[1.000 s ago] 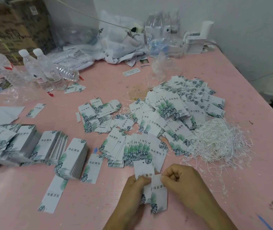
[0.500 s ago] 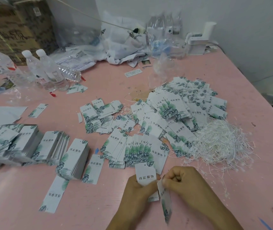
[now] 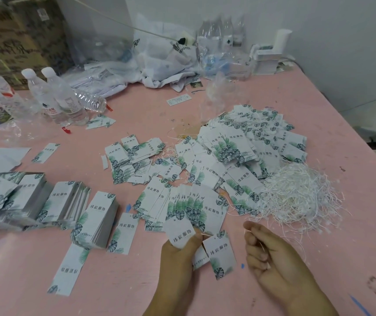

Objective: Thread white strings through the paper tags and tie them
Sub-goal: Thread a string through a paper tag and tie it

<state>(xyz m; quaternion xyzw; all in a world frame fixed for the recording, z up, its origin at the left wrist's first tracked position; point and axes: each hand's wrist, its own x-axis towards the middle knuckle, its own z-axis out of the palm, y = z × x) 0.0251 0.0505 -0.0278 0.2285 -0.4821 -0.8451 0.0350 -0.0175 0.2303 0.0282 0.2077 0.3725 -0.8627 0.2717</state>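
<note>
Two tags (image 3: pixel 202 245) pinched by left hand (image 3: pixel 178 256) | right hand (image 3: pixel 271 258) fingers curled on string (image 3: pixel 260 245) — bare pink table (image 3: pixel 319 236) between.

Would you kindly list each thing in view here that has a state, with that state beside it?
left hand: grips two paper tags
paper tags: held, fanned apart
right hand: curled, pinches a thin white string
white string: held, running toward the tags
string pile: loose, tangled on the table
tag stacks: neat, no strings visible
clear bottle: lying on its side
capped bottles: upright
</note>
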